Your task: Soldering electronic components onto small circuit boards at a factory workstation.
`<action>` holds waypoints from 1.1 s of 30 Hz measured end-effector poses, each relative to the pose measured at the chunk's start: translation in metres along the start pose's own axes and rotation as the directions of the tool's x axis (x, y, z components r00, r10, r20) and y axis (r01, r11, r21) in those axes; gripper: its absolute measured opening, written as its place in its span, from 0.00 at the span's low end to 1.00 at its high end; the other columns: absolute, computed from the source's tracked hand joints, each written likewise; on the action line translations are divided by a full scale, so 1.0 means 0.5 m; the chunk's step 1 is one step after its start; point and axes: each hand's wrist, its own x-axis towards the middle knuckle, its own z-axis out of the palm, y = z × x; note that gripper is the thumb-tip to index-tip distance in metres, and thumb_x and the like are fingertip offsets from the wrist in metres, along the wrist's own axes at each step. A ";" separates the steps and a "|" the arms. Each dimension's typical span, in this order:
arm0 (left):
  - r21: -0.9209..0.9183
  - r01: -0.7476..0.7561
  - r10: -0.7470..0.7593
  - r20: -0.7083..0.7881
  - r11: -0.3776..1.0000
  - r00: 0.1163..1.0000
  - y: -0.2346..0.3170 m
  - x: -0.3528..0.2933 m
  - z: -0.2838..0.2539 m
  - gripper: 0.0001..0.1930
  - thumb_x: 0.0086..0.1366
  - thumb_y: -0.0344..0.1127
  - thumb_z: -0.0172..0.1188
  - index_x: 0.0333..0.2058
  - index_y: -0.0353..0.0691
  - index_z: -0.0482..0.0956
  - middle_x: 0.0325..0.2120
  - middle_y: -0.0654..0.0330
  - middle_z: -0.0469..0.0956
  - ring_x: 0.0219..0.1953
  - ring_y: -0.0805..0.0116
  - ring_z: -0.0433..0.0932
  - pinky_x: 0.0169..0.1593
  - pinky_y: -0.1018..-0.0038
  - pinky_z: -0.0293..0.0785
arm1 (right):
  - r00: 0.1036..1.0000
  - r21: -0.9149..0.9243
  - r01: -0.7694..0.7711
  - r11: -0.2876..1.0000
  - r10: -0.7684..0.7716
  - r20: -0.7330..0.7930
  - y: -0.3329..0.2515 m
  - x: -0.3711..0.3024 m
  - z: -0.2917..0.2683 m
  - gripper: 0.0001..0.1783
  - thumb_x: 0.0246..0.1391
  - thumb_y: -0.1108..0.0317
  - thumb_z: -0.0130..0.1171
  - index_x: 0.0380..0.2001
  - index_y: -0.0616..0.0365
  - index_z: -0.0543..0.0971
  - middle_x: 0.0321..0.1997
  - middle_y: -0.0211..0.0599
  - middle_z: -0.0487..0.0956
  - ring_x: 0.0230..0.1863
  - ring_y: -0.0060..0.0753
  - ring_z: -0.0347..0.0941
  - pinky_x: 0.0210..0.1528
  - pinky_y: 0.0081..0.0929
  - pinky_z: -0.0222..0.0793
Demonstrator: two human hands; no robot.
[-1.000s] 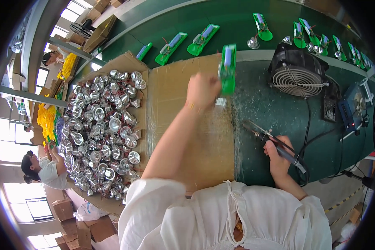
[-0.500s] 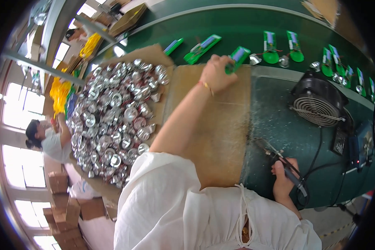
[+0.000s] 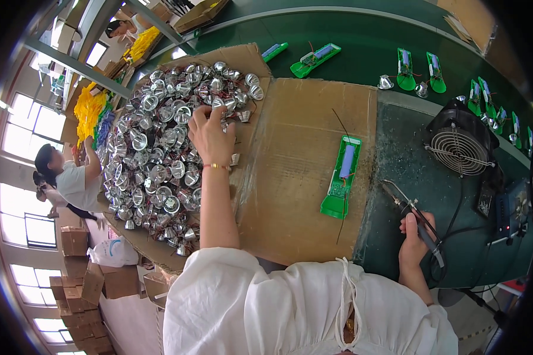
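My left hand (image 3: 212,135) reaches over a heap of silver reflector cups (image 3: 160,145), its fingers apart and bent down among the cups. Its fingertips touch the cups; none is visibly lifted. On the cardboard sheet (image 3: 302,124) lies a green plastic housing (image 3: 335,204) holding a blue-purple cylindrical battery (image 3: 347,161), a small circuit board and red wires. Thin dark wires stick out at both of its ends. My right hand (image 3: 413,239) is closed round the handle of a soldering iron (image 3: 427,241), whose tip points up and left over the green bench.
A black fan (image 3: 461,148) with a round grille stands at the right, near a blue box (image 3: 509,207) with a red light. Along the green belt (image 3: 361,50) lie several more green housings (image 3: 405,77), some wired to reflectors. Two people work at the far left.
A green housing has come from the belt onto the cardboard and been let go. My left hand has moved left to the reflector heap. My right hand keeps the iron.
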 end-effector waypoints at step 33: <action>-0.767 0.277 0.199 0.462 0.579 0.864 0.238 -0.267 -0.054 0.06 0.55 0.31 0.65 0.24 0.35 0.81 0.24 0.57 0.76 0.22 0.67 0.73 0.27 0.74 0.68 | 0.938 -0.071 0.244 0.967 -0.217 0.269 -0.049 -0.042 0.077 0.10 0.50 0.71 0.65 0.31 0.64 0.75 0.24 0.32 0.77 0.23 0.16 0.70 0.26 0.17 0.65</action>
